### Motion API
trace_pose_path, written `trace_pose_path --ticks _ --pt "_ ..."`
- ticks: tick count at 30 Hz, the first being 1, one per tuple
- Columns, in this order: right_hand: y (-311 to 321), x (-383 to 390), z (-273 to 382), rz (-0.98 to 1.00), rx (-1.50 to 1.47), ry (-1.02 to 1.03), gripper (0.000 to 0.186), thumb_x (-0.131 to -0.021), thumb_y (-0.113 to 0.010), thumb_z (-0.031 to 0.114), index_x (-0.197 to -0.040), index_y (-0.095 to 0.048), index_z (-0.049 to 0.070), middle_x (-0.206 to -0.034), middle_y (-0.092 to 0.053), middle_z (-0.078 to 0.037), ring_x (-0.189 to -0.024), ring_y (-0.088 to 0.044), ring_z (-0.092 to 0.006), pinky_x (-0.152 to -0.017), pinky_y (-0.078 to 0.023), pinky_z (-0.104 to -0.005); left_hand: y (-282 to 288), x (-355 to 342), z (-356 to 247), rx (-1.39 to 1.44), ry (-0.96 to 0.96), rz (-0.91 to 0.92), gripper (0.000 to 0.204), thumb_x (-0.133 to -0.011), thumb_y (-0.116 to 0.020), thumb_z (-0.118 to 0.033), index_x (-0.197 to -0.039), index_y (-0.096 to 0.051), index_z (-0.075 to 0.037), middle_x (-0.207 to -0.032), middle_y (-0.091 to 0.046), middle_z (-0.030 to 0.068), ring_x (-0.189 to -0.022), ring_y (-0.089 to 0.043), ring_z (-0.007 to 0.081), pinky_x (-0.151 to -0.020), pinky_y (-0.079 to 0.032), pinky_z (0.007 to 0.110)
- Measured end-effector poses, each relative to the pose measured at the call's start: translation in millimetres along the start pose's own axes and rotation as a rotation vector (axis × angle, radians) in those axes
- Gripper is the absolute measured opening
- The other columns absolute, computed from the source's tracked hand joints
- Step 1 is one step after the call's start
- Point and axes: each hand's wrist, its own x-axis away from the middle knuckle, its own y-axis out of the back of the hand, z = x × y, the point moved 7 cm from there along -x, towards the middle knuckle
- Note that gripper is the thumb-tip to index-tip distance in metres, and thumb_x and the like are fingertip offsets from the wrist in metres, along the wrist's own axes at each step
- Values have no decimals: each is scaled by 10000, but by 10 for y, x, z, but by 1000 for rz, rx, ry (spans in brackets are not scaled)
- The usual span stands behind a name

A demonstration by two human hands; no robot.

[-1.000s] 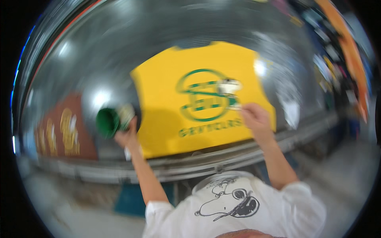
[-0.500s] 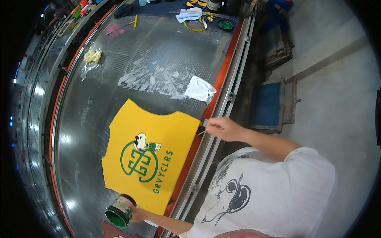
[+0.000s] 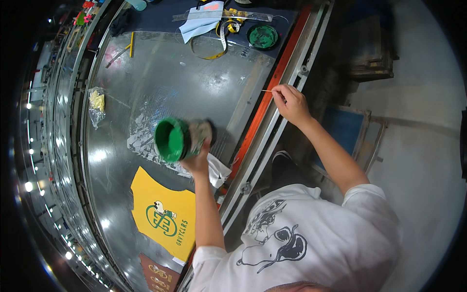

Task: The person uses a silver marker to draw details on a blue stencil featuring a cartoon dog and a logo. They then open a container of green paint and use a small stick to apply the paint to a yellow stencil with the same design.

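My left hand (image 3: pixel 197 163) is wrapped round a jar of green paint (image 3: pixel 171 141), lifted above the table and tilted with its mouth toward the left. Green paint coats the inside and rim. Between the fingertips of my right hand (image 3: pixel 292 103) is a thin stick (image 3: pixel 267 90), held over the table's orange edge. A yellow cut fabric piece (image 3: pixel 143 194) with a green and white print lies flat, below and left of my left hand. A crumpled white cloth (image 3: pixel 219 171) lies beside my left wrist, partly covered by it.
At the far end lie a round lid with green paint (image 3: pixel 262 36), a yellow tape measure (image 3: pixel 221 36), a clear ruler (image 3: pixel 248 16) and light blue paper (image 3: pixel 202 24). A yellow-handled tool (image 3: pixel 131 45), a bagged yellow item (image 3: pixel 97 101) and a brown printed piece (image 3: pixel 158 273) also lie around.
My left hand has carried the jar from the yellow piece's near end toward the table's far end. My right hand has moved farther up along the edge with the stick. The view has shifted too.
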Motion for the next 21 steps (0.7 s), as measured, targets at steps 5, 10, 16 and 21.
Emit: trace_pose_path --ticks 5,10,16,21 --pt "34 -146 -673 -48 42 -65 57 -954 -654 91 -999 -638 61 -816 -689 -116 -708 -684 -330 -636 -546 -410 -1546 -575 -177 -293 37 141 643 -630 -967 -293 -1161 -718 -28 -1098 -761 103 -992 -733 227 -916 -553 354" --pt "33 -143 -751 -51 -16 -105 47 -946 -646 72 -980 -627 45 -813 -687 -130 -678 -671 -327 -613 -528 -409 -2266 -973 -26 -393 -46 270 635 -638 -960 -336 -1165 -721 -76 -1104 -752 89 -996 -723 260 -884 -551 370" --pt "-19 -190 -670 -47 -12 -120 46 -932 -661 70 -972 -650 52 -807 -679 -106 -679 -659 -308 -620 -520 -409 -2283 -1115 170 -381 -143 374 679 -596 -974 -385 -1132 -714 -58 -1064 -755 73 -975 -711 258 -867 -546 399" --pt "2 -99 -783 -17 0 -136 68 -930 -664 74 -990 -642 49 -801 -664 -101 -671 -641 -297 -613 -512 -400 -1797 -973 -182 -353 -77 319 958 -705 -806 -667 -1412 -593 -57 -1570 -343 278 -1458 -358 408 -1170 -306 479"
